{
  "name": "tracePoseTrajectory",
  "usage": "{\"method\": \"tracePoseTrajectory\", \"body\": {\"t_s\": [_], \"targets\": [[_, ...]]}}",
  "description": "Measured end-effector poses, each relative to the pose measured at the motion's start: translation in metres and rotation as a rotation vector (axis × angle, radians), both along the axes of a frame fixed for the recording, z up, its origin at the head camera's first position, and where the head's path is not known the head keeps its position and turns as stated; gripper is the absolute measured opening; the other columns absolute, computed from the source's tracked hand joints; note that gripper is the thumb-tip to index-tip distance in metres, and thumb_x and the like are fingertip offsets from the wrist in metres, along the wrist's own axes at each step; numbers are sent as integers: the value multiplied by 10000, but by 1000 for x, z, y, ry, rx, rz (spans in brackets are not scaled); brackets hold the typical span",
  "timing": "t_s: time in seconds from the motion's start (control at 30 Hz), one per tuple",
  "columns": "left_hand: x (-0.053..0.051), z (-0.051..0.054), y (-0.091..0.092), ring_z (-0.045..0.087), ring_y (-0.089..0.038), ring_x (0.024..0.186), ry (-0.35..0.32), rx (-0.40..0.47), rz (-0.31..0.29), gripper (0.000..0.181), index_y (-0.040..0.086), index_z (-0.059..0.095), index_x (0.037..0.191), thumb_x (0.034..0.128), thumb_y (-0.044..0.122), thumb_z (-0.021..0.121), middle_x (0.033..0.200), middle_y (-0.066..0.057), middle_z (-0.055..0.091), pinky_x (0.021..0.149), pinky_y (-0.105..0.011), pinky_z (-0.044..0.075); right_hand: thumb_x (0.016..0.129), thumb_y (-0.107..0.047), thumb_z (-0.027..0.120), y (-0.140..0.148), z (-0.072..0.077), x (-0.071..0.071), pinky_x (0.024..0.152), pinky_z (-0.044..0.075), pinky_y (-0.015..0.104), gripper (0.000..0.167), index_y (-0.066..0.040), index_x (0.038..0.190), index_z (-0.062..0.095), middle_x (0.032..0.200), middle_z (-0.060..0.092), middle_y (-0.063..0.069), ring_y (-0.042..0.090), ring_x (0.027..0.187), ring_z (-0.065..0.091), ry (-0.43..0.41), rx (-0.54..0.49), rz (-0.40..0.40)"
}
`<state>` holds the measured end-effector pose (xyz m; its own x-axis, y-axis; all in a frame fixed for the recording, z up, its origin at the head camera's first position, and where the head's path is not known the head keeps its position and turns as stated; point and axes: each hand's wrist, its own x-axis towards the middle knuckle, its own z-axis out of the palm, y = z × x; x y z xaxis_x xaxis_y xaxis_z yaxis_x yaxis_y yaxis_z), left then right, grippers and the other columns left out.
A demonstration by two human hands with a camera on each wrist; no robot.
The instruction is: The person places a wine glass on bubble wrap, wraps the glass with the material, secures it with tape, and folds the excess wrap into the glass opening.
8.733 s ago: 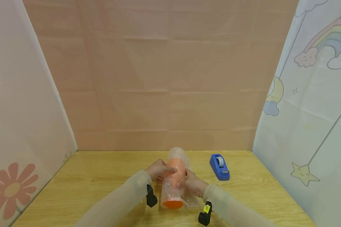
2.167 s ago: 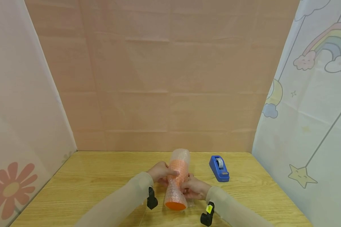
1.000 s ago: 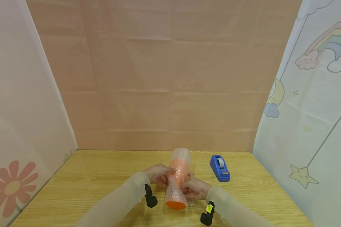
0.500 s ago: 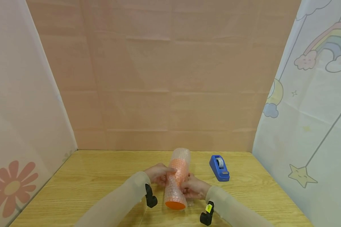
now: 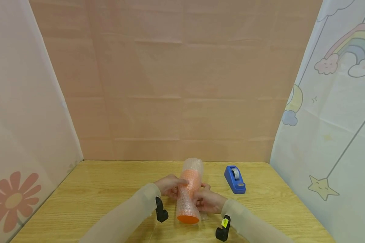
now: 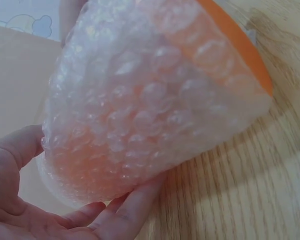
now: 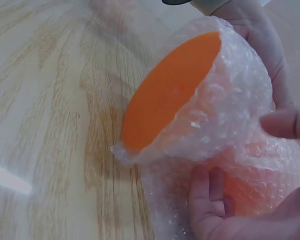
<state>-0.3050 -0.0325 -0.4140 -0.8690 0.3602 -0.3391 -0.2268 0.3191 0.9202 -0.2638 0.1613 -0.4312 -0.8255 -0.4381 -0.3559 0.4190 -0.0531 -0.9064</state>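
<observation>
An orange object with a flat round end, narrower in its middle, lies wrapped in clear bubble wrap [image 5: 188, 207] in the head view. My left hand [image 5: 169, 186] grips its left side, thumb on top and fingers below. On the right side, my right hand [image 5: 209, 199] holds the wrap near the narrow part with curled fingers. In the right wrist view the orange end [image 7: 172, 92] is uncovered, and a loose flap of wrap lies under those fingers [image 7: 206, 192]. The left wrist view shows the bubbled surface [image 6: 140, 110] resting against the left fingers [image 6: 135, 210].
A blue tape dispenser [image 5: 235, 179] with a roll of tape stands to the right on the wooden table [image 5: 109, 189]. A tan backdrop [image 5: 179, 101] rises behind the table, with printed cloth panels on both sides.
The loose wrap that spread to the right earlier now lies mostly around the orange object, which sits slightly farther right. In the last second the hands have barely shifted.
</observation>
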Motion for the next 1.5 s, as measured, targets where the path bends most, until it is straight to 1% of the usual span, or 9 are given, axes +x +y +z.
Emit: {"method": "tracePoseTrajectory", "body": {"t_s": [0.13, 0.27, 0.37, 0.47, 0.83, 0.97, 1.13, 1.3, 1.5], "targets": [[1, 1, -1, 642, -201, 749, 6, -10, -6, 390, -32, 617, 1047, 898, 325, 667, 905, -119, 668, 603, -309, 557, 901, -218, 591, -1, 0, 0, 705, 453, 271, 887, -111, 1397, -137, 895, 478, 113, 160, 759, 453, -9, 30, -1], [2, 2, -1, 644, -198, 742, 6, -18, -11, 391, -31, 625, 1038, 896, 330, 668, 902, -119, 673, 603, -305, 557, 895, -309, 649, -3, 1, 1, 806, 491, 334, 961, -88, 1416, -128, 1061, 493, 216, 233, 919, 532, -9, 67, -14], [3, 3, 0, 656, -207, 759, 8, -17, -13, 397, -37, 622, 1048, 899, 328, 665, 912, -125, 674, 628, -326, 567, 873, -277, 672, -5, 0, 2, 902, 486, 421, 979, -64, 1409, -119, 1175, 471, 291, 303, 1032, 553, 16, 91, -15], [4, 3, 0, 658, -204, 756, 20, -21, -17, 401, -34, 619, 1049, 901, 336, 662, 902, -118, 673, 641, -337, 571, 860, -222, 677, -7, 0, 3, 936, 469, 459, 969, -63, 1394, -116, 1198, 469, 305, 317, 1048, 560, 37, 104, -19], [5, 5, -2, 624, -140, 650, 48, -23, -52, 372, -16, 658, 965, 907, 351, 646, 787, -60, 668, 561, -263, 529, 842, -81, 631, -8, -4, 1, 945, 455, 469, 931, -63, 1373, -134, 1178, 422, 277, 297, 1009, 561, 53, 95, -19], [5, 6, -3, 595, -122, 619, 55, -26, -70, 350, 5, 673, 919, 905, 355, 651, 764, -39, 658, 530, -237, 492, 819, -28, 614, -8, -3, 1, 975, 443, 492, 913, -55, 1363, -119, 1224, 344, 282, 307, 1025, 548, 45, 86, -14], [5, 7, -3, 527, -115, 581, 64, -48, -71, 334, 42, 649, 837, 900, 370, 658, 707, -9, 591, 503, -224, 452, 822, 42, 596, -8, -2, 0, 1068, 350, 569, 908, -59, 1372, -119, 1311, 174, 292, 371, 1119, 479, 32, 54, -13], [4, 6, -2, 529, -119, 598, 55, -54, -60, 340, 25, 641, 899, 897, 364, 665, 750, -18, 592, 504, -225, 454, 808, 89, 575, -9, -2, 1, 1087, 303, 598, 894, -49, 1375, -103, 1329, 94, 284, 403, 1150, 436, 51, 54, -9], [4, 7, -3, 568, -104, 617, 47, -57, -71, 347, 17, 647, 956, 896, 359, 663, 789, -16, 628, 522, -213, 478, 814, 104, 561, -9, 0, 2, 1086, 294, 611, 894, -40, 1387, -110, 1331, 113, 295, 410, 1144, 445, 60, 80, 0]]}}
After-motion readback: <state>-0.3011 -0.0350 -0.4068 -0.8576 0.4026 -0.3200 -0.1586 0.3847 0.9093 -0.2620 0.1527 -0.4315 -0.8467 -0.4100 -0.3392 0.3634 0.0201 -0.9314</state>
